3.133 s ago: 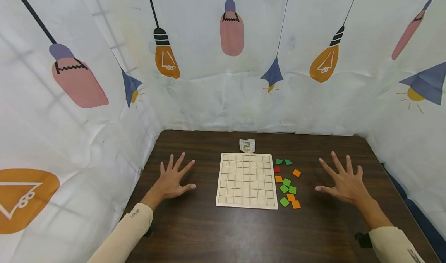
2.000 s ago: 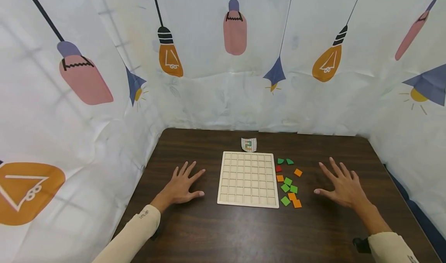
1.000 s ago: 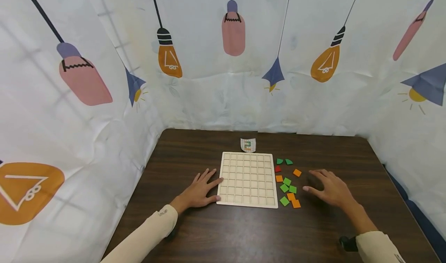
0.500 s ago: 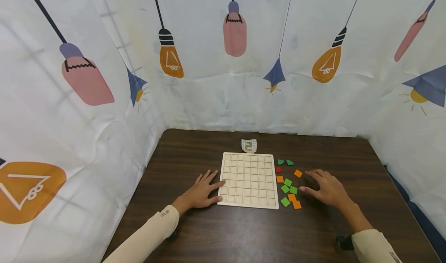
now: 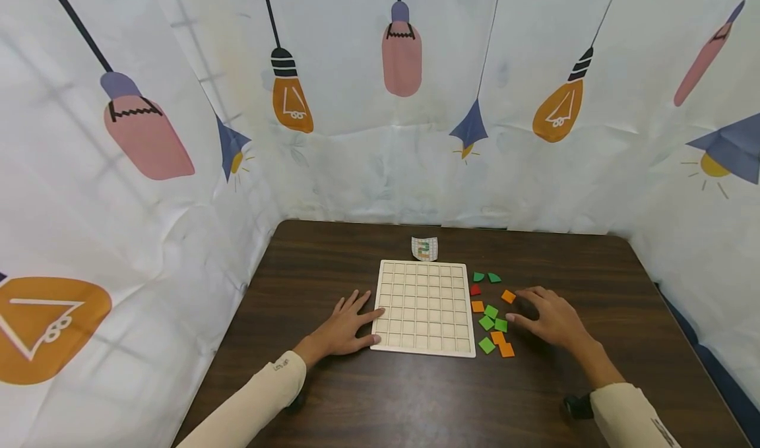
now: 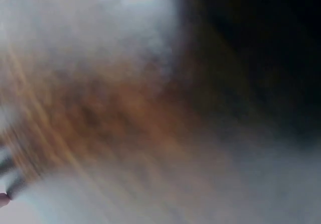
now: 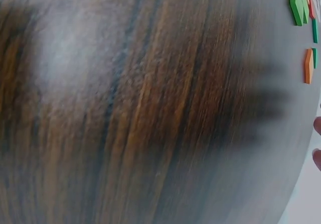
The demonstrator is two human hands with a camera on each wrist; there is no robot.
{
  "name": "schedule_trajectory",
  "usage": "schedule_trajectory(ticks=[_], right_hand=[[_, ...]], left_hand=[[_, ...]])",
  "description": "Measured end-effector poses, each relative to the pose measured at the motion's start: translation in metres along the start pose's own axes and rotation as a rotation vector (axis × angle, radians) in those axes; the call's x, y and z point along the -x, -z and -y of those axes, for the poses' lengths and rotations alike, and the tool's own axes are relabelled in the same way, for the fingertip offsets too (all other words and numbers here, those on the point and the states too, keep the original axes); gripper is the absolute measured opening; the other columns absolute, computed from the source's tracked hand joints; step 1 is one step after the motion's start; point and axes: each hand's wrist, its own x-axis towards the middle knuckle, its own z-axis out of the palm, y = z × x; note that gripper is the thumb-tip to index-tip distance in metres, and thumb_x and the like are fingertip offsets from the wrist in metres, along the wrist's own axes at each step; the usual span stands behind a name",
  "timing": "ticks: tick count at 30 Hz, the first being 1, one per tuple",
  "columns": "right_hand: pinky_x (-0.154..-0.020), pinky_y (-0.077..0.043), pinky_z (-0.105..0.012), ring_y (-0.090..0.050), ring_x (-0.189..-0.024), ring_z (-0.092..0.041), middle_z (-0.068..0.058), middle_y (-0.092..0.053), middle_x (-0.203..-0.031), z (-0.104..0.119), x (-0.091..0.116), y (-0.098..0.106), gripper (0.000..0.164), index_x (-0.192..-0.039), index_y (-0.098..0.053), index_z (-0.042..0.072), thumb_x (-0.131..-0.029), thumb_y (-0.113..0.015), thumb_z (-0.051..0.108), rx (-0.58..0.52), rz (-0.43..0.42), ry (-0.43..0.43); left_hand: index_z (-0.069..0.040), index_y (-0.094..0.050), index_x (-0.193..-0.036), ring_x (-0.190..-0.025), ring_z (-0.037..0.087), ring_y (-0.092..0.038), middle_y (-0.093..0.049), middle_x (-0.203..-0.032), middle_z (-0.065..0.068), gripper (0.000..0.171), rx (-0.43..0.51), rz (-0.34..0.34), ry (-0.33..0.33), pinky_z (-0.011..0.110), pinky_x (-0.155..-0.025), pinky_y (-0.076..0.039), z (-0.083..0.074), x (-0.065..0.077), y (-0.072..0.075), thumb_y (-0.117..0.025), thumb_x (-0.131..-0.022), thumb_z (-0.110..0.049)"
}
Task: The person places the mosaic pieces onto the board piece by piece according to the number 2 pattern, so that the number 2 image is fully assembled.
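Observation:
A pale wooden grid board [image 5: 423,308] lies flat on the dark table. My left hand [image 5: 342,327] is spread at its left side, with index finger and thumb touching the board's edge. Right of the board lie loose flat pieces: light green squares [image 5: 491,311], orange squares [image 5: 506,350], a red piece [image 5: 475,290] and two dark green pieces [image 5: 495,278]. My right hand [image 5: 552,319] hovers beside them, thumb and fingers apart, holding nothing. Its fingertips are close to one orange square [image 5: 508,296]. In the right wrist view, only fingertips [image 7: 317,157] show at the edge.
A small curled printed card [image 5: 424,249] with a coloured grid pattern sits just behind the board. The brown table [image 5: 415,402] ends against a white curtain [image 5: 368,171] printed with lamps. The left wrist view is mostly blurred.
My left hand has come right, from bare table to the board's left edge. My right hand has moved left toward the loose pieces, its fingers less spread. Board and pieces stay put.

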Motion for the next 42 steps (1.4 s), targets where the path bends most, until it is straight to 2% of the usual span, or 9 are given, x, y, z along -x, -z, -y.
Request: schedule_trajectory(ticks=[9,13,21,32,38,42], right_hand=[[-0.09,-0.05,-0.063,-0.061,-0.111,-0.041,-0.022,-0.061,-0.129,0.005,-0.013,0.0,0.068,-0.131,-0.066,0.007,-0.09,-0.065,0.062,-0.027,0.008,-0.002],[-0.089,-0.05,-0.063,-0.06,-0.112,-0.041,-0.021,-0.062,-0.128,0.007,-0.022,-0.002,0.06,-0.128,-0.067,0.007,-0.092,-0.067,0.055,-0.058,-0.004,0.005],[-0.09,-0.049,-0.064,-0.059,-0.115,-0.043,-0.023,-0.062,-0.127,0.01,-0.044,-0.005,0.055,-0.13,-0.064,0.002,-0.096,-0.066,0.045,-0.118,-0.011,-0.004],[-0.094,-0.046,-0.066,-0.056,-0.119,-0.048,-0.027,-0.058,-0.134,0.007,-0.069,-0.005,0.049,-0.135,-0.06,0.001,-0.098,-0.067,0.033,-0.218,0.073,-0.052],[-0.089,-0.049,-0.061,-0.059,-0.111,-0.043,-0.025,-0.061,-0.125,0.006,-0.077,-0.012,0.045,-0.133,-0.062,0.001,-0.097,-0.068,0.027,-0.213,0.074,-0.036],[-0.092,-0.045,-0.063,-0.058,-0.111,-0.044,-0.025,-0.061,-0.123,0.007,-0.08,-0.015,0.044,-0.133,-0.063,0.0,-0.097,-0.069,0.025,-0.19,0.063,-0.002]], left_hand=[[-0.031,-0.043,-0.154,-0.152,0.048,-0.014,-0.021,-0.166,0.019,0.067,0.022,-0.008,0.024,0.072,-0.114,-0.017,-0.003,0.001,0.002,-0.053,-0.096,-0.063],[-0.03,-0.044,-0.153,-0.152,0.049,-0.015,-0.022,-0.165,0.02,0.067,0.023,-0.017,0.024,0.073,-0.113,-0.018,-0.002,0.0,0.001,-0.054,-0.096,-0.063],[-0.029,-0.046,-0.153,-0.152,0.048,-0.015,-0.024,-0.165,0.02,0.066,0.03,-0.02,0.025,0.073,-0.113,-0.019,-0.003,0.0,0.002,-0.056,-0.096,-0.061],[-0.029,-0.046,-0.152,-0.151,0.049,-0.015,-0.025,-0.165,0.019,0.066,0.036,-0.012,0.029,0.073,-0.113,-0.019,-0.006,0.0,0.004,-0.056,-0.096,-0.062],[-0.03,-0.046,-0.152,-0.152,0.049,-0.016,-0.025,-0.165,0.019,0.065,0.029,-0.013,0.031,0.073,-0.113,-0.02,-0.007,0.001,0.004,-0.055,-0.096,-0.062],[-0.03,-0.046,-0.152,-0.152,0.049,-0.016,-0.025,-0.165,0.019,0.065,0.033,-0.014,0.03,0.072,-0.113,-0.02,-0.007,0.002,0.004,-0.055,-0.096,-0.062]])
